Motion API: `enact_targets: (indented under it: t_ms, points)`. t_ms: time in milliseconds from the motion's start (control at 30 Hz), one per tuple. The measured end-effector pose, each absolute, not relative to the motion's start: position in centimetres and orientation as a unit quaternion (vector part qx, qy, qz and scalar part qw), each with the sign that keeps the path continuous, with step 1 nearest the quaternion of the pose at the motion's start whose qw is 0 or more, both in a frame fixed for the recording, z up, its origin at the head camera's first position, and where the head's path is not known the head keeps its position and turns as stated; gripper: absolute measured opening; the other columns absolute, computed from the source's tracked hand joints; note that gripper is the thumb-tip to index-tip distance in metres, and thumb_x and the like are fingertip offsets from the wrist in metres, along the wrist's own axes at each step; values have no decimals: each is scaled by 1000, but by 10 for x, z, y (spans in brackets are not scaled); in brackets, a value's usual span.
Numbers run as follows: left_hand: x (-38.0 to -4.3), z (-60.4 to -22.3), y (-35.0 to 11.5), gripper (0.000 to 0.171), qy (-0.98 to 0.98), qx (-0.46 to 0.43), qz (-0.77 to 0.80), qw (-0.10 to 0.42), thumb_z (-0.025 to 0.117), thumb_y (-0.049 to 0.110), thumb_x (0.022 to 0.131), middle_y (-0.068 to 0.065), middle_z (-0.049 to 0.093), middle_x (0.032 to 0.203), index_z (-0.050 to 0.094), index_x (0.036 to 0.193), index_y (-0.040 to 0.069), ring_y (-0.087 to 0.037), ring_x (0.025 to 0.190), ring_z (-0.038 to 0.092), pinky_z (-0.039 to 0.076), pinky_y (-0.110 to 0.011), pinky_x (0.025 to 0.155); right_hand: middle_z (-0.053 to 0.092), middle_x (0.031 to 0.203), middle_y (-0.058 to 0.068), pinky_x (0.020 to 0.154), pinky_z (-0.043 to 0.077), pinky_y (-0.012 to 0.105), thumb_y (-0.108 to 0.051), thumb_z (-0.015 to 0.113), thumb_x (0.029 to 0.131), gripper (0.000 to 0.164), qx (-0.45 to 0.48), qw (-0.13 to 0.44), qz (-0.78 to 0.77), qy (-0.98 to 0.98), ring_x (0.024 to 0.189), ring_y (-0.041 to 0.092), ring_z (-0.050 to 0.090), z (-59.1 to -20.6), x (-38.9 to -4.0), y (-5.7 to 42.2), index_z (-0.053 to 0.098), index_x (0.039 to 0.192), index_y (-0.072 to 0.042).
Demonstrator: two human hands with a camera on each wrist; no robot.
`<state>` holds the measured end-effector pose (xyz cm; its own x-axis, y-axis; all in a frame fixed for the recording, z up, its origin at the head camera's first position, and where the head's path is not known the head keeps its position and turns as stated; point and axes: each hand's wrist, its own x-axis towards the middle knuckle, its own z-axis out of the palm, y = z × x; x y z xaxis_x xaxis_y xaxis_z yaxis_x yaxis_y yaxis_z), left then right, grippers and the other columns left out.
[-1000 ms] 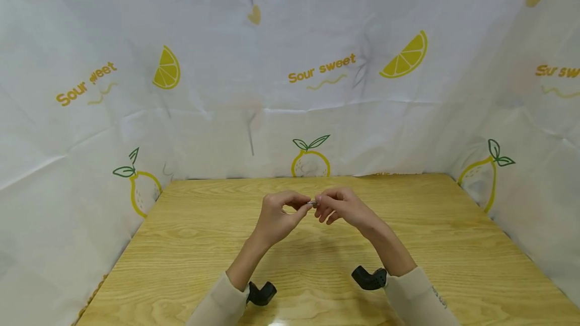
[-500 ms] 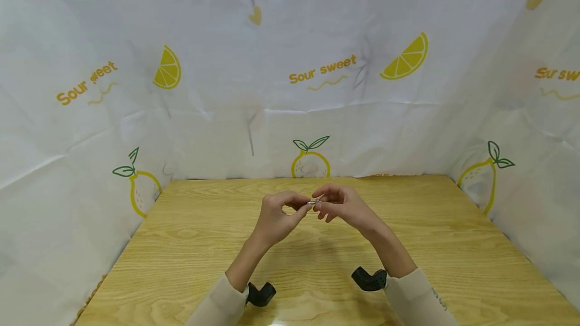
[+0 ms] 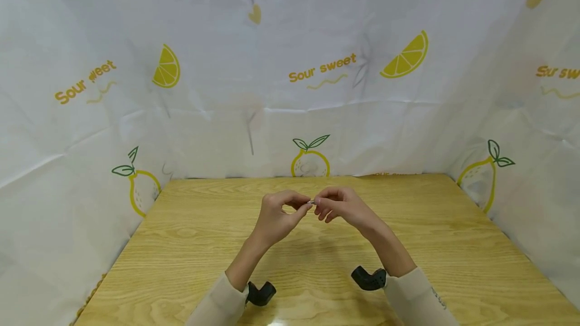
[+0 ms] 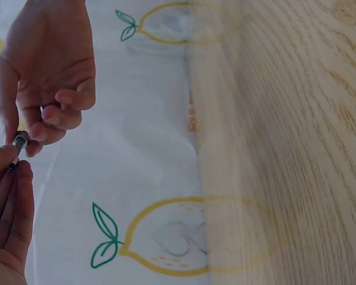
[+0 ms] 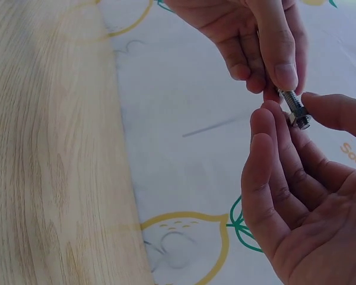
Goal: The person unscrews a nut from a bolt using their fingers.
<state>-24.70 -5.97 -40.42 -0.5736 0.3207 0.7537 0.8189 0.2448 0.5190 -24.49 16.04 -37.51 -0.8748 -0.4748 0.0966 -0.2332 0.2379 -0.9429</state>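
Above the table, my left hand (image 3: 282, 217) pinches a small threaded metal bolt (image 5: 291, 100) between thumb and fingertips, which hide one end of it. A hex nut (image 5: 299, 118) sits on the bolt near its other end, and the bolt's tip sticks out a little past it. My right hand (image 3: 345, 207) has its thumb and forefinger on either side of the nut, its other fingers loosely bent. In the left wrist view, the silvery nut end shows between the right hand (image 4: 53, 65) above and the left hand (image 4: 12, 219) below.
A wood-grain table (image 3: 204, 255) lies beneath both hands. White cloth (image 3: 217, 64) printed with lemons closes in the back and sides. Each wrist carries a black camera mount, the left one (image 3: 261, 294) and the right one (image 3: 369, 278), beside light sleeves.
My right forefinger, lifted off half a second ago, has come back down to the nut end with the thumb. The left hand and its grip on the bolt stay the same.
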Motion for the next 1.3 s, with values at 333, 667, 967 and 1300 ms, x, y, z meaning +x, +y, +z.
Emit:
enact_targets:
  t_ms: [333,667,967,1300]
  points:
    - [-247,-404,-60,5,-741,-386,-483,262,78,4,91,-8,80,88,80,96,4,-13,74,76,62,-18,69,71,99,11,74,63,32,-12,67,99,31,-244,99,-588,765,83,15,71,-375,-244,162,62,125,5]
    - [-247,-404,-60,5,-735,-391,-481,274,78,4,91,-8,80,86,80,96,5,-12,73,76,62,-18,68,72,103,19,77,64,38,-26,60,106,34,-238,118,-570,778,86,21,73,-374,-246,164,65,123,3]
    - [-248,-405,-60,4,-742,-385,-477,272,78,4,91,-8,80,87,80,95,5,-13,73,76,61,-17,69,71,91,4,77,64,38,-37,45,112,45,-224,148,-572,775,82,19,71,-375,-248,159,68,101,0]
    - [-247,-405,-60,4,-745,-378,-484,261,78,6,91,-7,80,87,80,95,5,-11,72,76,62,-18,69,71,93,7,79,64,37,-33,53,109,37,-220,136,-583,771,85,20,71,-376,-247,160,67,105,0]
